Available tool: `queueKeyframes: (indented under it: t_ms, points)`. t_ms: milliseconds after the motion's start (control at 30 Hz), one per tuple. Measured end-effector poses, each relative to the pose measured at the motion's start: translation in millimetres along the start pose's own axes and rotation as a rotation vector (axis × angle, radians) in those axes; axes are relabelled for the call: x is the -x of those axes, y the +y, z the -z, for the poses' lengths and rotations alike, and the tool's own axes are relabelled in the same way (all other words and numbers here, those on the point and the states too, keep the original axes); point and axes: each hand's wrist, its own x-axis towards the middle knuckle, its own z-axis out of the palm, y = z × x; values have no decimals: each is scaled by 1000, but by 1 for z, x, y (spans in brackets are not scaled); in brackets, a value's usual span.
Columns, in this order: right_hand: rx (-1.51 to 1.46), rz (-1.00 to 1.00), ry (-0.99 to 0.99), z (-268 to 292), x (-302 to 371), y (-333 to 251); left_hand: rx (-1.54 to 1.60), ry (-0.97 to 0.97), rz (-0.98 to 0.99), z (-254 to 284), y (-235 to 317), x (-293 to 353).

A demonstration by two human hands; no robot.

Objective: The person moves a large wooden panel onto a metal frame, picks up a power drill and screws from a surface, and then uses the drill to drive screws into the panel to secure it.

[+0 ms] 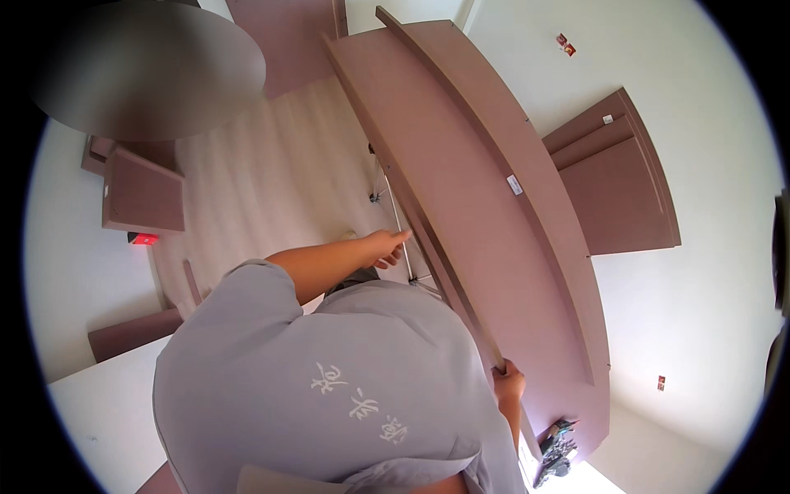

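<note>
My right hand is wrapped round the near edge of a long pinkish-brown furniture panel. Raised strips run along the panel's length, and a small white label is stuck to the far strip. My left hand hovers beside the panel's left edge, thumb stretched out and fingers loosely curved, with nothing visible in it. Below that edge shows a thin metal stand with dark feet. Some dark tools, too jumbled to tell apart, lie at the panel's lower right end.
Matching brown panels lean on the white wall to the right. A brown box-shaped piece and a small red box stand at left on the wooden floor. A blurred grey round object covers the upper left.
</note>
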Motion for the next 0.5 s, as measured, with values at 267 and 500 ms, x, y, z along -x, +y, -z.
queueKeyframes:
  t_ms: [267, 500]
  points:
    - [62, -19, -105, 2, 17, -14, -5, 283, 32, 58, -125, -1]
    - [60, 22, -42, -30, 11, -11, -44, 330, -6, 88, -121, 5]
